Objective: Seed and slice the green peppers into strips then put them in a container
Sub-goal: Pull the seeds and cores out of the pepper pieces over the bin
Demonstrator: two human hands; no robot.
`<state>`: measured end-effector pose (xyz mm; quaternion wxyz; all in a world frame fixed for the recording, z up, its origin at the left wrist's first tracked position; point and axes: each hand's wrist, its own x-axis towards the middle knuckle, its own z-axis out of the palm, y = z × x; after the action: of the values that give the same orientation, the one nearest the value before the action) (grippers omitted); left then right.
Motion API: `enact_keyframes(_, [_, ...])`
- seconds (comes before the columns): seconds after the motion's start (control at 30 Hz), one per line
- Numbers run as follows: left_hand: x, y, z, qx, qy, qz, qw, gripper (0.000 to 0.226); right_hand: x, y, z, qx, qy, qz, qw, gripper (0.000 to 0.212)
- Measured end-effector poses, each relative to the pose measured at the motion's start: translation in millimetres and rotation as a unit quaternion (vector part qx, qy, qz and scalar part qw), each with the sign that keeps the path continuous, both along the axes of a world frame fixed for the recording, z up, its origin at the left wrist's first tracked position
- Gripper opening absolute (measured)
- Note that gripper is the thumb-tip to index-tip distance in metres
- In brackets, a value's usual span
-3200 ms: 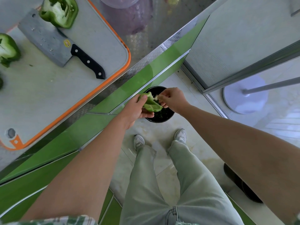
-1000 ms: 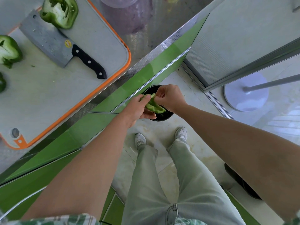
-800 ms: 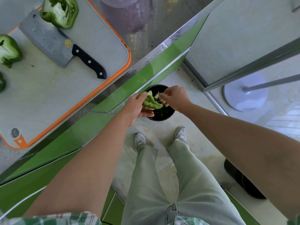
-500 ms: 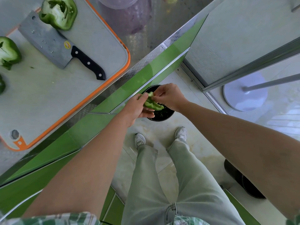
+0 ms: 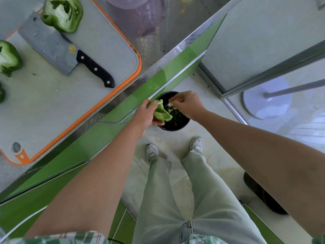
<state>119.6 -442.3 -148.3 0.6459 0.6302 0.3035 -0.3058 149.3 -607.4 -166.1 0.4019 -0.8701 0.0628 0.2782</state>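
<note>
Pepper piece is gripped in the left hand directly above the black bin on the floor. The right hand, also over the bin, pinches a white bit of core. The bin holds dark green scraps. A clear tub sits far from the bin.

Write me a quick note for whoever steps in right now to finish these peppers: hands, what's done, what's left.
Left hand grips a pepper piece over the black bin on the floor. Right hand pinches white pith above that bin.
Cleaver lies on the cutting board beside one pepper half; a second pepper half sits at the board's left edge.
Done: peppers cut open. Left: finish seeding, slice strips, fill the clear container.
</note>
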Motion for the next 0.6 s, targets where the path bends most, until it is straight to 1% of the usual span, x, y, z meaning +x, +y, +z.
enact_keyframes(0.07, [0,1,0,-0.006,-0.003,-0.006,1.000,0.015,1,5,5,0.046,0.008,0.036,0.998,0.016])
enact_keyframes(0.13, [0,0,-1,-0.019,-0.011,-0.013,1.000,0.014,3,9,5,0.040,-0.006,0.041,0.998,0.011])
enact_keyframes(0.2, [0,1,-1,-0.023,-0.027,-0.009,0.999,0.012,4,11,1,0.019,-0.001,0.030,0.999,0.009])
enact_keyframes(0.33, [-1,5,-2,-0.010,-0.046,0.007,0.999,0.011,2,3,-8,-0.041,0.021,0.017,0.999,0.011])
enact_keyframes(0.43, [0,6,-2,0.005,-0.052,0.006,0.999,0.012,0,1,-8,-0.069,-0.022,0.004,0.997,0.019])
enact_keyframes(0.5, [1,6,-2,0.016,-0.060,-0.006,0.998,0.015,2,6,-4,-0.048,-0.046,-0.003,0.998,0.026])
enact_keyframes(0.6, [0,2,-3,0.033,-0.088,-0.011,0.996,0.019,1,15,4,-0.017,-0.047,0.037,0.998,0.023])
